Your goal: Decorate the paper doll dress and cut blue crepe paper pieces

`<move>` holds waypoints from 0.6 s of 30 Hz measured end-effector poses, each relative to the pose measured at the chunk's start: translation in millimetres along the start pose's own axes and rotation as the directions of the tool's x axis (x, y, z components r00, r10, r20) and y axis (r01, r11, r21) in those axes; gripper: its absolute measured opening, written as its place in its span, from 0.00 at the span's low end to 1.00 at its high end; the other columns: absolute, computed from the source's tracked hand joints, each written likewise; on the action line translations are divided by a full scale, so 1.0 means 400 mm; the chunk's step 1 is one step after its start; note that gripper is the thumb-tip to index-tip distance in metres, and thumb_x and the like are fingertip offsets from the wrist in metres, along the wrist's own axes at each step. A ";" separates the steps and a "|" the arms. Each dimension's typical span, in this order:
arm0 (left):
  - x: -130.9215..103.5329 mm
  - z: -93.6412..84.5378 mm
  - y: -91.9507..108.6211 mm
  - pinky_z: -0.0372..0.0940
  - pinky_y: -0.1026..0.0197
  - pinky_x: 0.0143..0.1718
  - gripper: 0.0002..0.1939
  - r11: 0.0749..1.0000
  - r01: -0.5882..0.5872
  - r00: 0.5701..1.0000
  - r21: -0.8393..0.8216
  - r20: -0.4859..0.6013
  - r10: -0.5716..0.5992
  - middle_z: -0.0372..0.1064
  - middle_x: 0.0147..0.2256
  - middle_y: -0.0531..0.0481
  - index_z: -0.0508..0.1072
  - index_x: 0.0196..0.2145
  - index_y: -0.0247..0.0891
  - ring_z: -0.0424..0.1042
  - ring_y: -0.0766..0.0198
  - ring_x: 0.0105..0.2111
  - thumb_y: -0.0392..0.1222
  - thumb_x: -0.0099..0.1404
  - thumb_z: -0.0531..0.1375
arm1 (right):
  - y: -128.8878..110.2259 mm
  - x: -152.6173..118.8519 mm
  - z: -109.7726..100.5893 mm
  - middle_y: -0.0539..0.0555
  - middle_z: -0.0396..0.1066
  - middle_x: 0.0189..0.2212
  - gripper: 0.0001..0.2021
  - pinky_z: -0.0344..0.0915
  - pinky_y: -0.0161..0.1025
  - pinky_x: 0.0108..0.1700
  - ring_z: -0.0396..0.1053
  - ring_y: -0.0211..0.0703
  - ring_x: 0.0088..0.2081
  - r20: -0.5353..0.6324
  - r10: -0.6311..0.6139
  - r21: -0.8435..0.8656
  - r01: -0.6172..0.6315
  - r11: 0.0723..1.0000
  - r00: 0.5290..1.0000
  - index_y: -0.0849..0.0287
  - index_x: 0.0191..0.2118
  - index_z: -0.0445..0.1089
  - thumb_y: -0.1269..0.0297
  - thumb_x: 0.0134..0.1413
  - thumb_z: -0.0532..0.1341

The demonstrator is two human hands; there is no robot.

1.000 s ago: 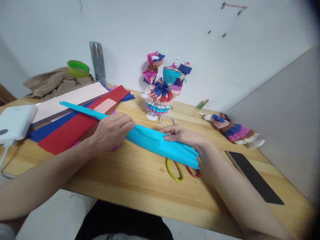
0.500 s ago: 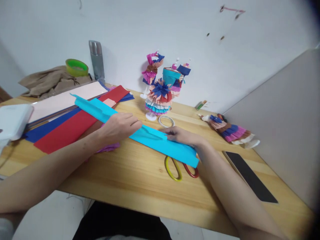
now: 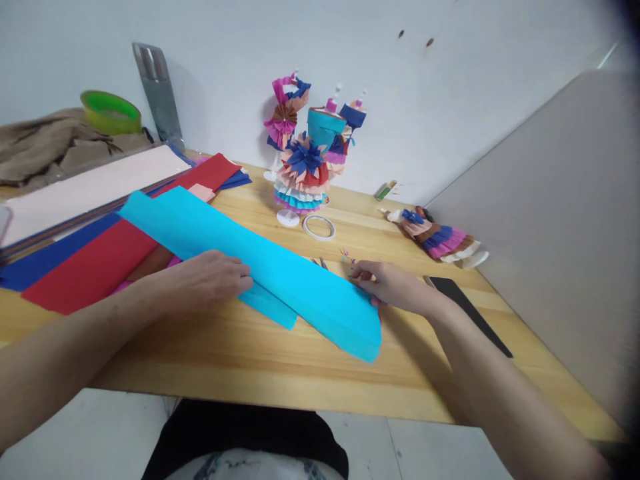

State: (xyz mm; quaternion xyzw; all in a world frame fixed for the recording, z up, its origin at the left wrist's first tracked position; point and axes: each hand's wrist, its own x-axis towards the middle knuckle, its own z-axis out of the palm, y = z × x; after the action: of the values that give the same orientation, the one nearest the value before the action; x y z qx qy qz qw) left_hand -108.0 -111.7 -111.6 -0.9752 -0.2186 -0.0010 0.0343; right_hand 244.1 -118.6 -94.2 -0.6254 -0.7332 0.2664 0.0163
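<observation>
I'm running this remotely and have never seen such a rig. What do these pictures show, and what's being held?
There is no robot: these are a person's bare hands, seen by a camera worn on the head, looking forward and down. The left hand holds the bright blue paper; the right hand is at its other end, its grip unclear. On the wooden table lie red paper, a white ring and a dark flat device. Upright behind are paper-dressed figures and a flask.

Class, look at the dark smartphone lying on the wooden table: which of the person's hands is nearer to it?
Right. The right hand is just left of the smartphone; the left hand is much farther left.
</observation>
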 end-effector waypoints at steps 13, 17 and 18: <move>-0.044 -0.122 0.007 0.54 0.65 0.27 0.07 0.873 0.149 0.987 -0.464 0.120 -0.104 0.60 0.22 0.56 0.62 0.23 0.38 0.59 0.68 0.24 0.27 0.49 0.51 | 0.071 -0.124 0.087 0.56 0.73 0.29 0.10 0.64 0.41 0.33 0.69 0.43 0.28 -0.342 0.081 0.269 0.015 0.963 0.936 0.59 0.35 0.68 0.59 0.51 0.56; -0.053 -0.114 -0.005 0.61 0.67 0.33 0.11 0.852 0.122 0.992 -0.508 0.066 -0.103 0.70 0.29 0.54 0.71 0.29 0.38 0.66 0.68 0.29 0.29 0.53 0.51 | 0.056 -0.126 0.093 0.55 0.72 0.28 0.13 0.64 0.40 0.31 0.67 0.41 0.27 -0.285 0.047 0.346 0.057 0.936 0.958 0.60 0.36 0.71 0.57 0.54 0.55; -0.057 -0.105 -0.010 0.62 0.68 0.33 0.12 0.880 0.110 0.993 -0.462 0.020 -0.113 0.71 0.29 0.55 0.72 0.31 0.39 0.67 0.68 0.29 0.30 0.54 0.51 | 0.051 -0.126 0.095 0.53 0.70 0.25 0.14 0.62 0.38 0.29 0.64 0.39 0.24 -0.224 0.030 0.387 0.061 0.920 0.974 0.61 0.37 0.71 0.56 0.54 0.55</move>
State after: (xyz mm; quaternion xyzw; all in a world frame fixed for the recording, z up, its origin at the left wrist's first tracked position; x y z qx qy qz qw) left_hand -129.8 -120.6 -70.0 -0.9411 -0.2677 -0.0585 -0.1979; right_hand 259.9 -177.8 -119.5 -0.6297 -0.6636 0.3347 0.2261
